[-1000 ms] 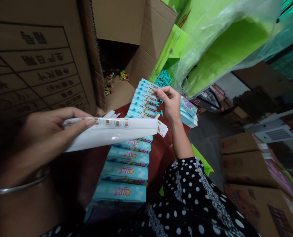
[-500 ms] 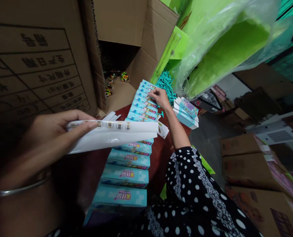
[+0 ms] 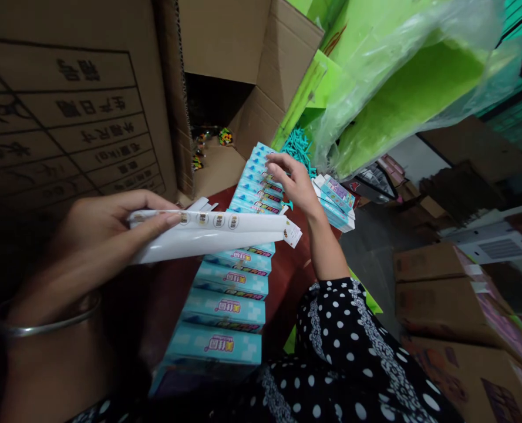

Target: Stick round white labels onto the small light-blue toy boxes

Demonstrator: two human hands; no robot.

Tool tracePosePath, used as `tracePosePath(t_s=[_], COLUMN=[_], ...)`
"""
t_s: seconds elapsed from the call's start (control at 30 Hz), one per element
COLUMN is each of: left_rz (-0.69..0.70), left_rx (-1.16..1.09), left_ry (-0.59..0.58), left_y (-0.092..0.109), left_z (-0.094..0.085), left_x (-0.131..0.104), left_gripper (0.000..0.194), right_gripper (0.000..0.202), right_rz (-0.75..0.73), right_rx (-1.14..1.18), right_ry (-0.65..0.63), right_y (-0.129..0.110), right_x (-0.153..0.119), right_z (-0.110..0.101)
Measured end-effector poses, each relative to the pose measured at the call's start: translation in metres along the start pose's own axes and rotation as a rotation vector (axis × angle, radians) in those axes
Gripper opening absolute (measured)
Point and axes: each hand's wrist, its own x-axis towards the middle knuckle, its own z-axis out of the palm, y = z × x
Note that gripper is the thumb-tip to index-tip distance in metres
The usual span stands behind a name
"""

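My left hand [image 3: 102,235] is closed on a folded white sheet of stickers [image 3: 225,234], pinched between thumb and fingers. Round clear stickers with gold print run along its upper edge. Under and beyond the sheet stretches a long row of light-blue boxes [image 3: 234,308], partly covered by it. Over the far end of that row hovers my right hand [image 3: 296,185], its fingers bent but apart, with nothing visible in them. A small printed white card [image 3: 292,234] lies to the right of the row, by the sheet's end.
Flattish light-blue boxes [image 3: 337,205] are stacked at the right edge of the reddish table [image 3: 287,276]. Turquoise plastic pieces [image 3: 299,147] are heaped behind. An open carton [image 3: 287,64] and a printed carton [image 3: 76,117] stand left; clear plastic [image 3: 357,106] drapes over green panels.
My right hand has lifted off the far boxes and moved slightly right and nearer, its fingers parting. My left hand still grips the sticker sheet, shifted slightly right in view.
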Motion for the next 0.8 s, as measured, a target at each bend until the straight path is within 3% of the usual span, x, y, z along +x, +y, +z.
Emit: tracePosePath(t_s=[0.1,0.2,0.4,0.8], left_rz=[0.037,0.058,0.144,0.070], left_rx=[-0.032,-0.079,-0.157,-0.090], left_ry=[0.025,0.042,0.111,0.077], left_y=[-0.002,-0.004,-0.008,-0.007], left_z=[0.002,0.003,0.003,-0.003], left_x=[-0.001,-0.003,-0.005,-0.008], left_gripper=[0.040,0.037,0.029,0.041], right_gripper=[0.042,0.031,0.017,0.035], right_rz=[-0.145,-0.219,-0.252,-0.283], right_rx=[0.005,-0.137,-0.266,-0.183], right_ry=[-0.272,-0.282,-0.202,-0.290], right_y=[-0.062,-0.093,-0.096,-0.089], right_x=[-0.031,-0.050,-0.051,-0.043], right_z=[0.005,0.017,0.028,0.023])
